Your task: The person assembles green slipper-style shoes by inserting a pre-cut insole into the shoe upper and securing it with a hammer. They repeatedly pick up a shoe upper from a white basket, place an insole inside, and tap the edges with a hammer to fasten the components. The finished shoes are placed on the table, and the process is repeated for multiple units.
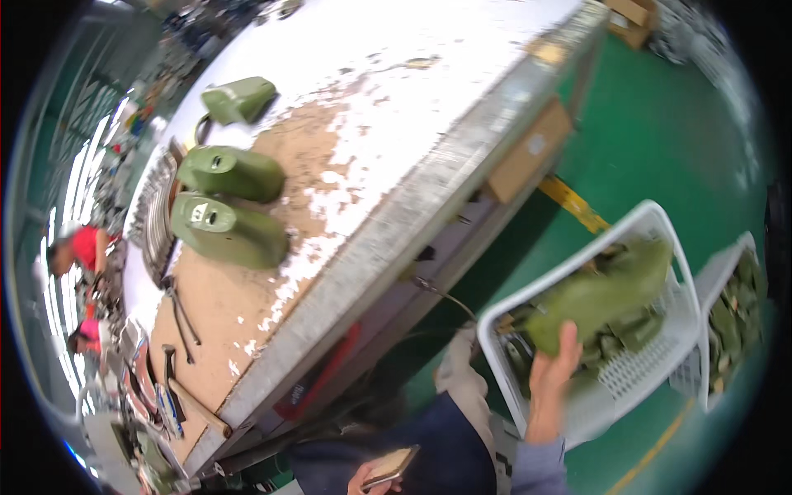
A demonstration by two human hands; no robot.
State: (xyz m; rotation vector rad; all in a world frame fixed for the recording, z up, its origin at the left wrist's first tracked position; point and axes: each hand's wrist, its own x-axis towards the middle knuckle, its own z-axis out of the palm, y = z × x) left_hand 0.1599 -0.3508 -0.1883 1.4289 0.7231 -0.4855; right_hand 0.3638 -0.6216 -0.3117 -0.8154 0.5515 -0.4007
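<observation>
Green moulded casing point(606, 293), long and tapered, lying on top of the heap inside a white perforated basket point(635, 371) on the green floor point(660, 124), to the right of the workbench. Gripped at its near end by the right hand point(551, 375), fingers wrapped round the lower edge, thumb up against the side; likely held there because that end points toward the body and the rest lies tilted up across the pile. More green parts underneath, too tangled to count. Beside it, further right, a second white basket point(726, 297), also loaded with green parts; two baskets in all, set low and close at the bench's side, apparently for easy reach.

Left hand point(371, 477) at the bottom edge, fingers closed loosely round a flat phone-like object point(394, 465), held close to the dark-clad body.

On the worn, paint-flaked workbench point(396, 124), three green casings: one point(239, 99) far back, two point(231, 172) point(227, 231) side by side nearer the left edge, all lying on their sides, well apart from the basket. Hand tools near the bench's near-left corner, among them a hammer point(194, 396) and a pair of long-handled pliers point(181, 318); exact count of tools impossible to tell. Cardboard box point(528, 153) fixed under the bench edge. At far left, another person in red point(82, 247), separate from this work.
</observation>
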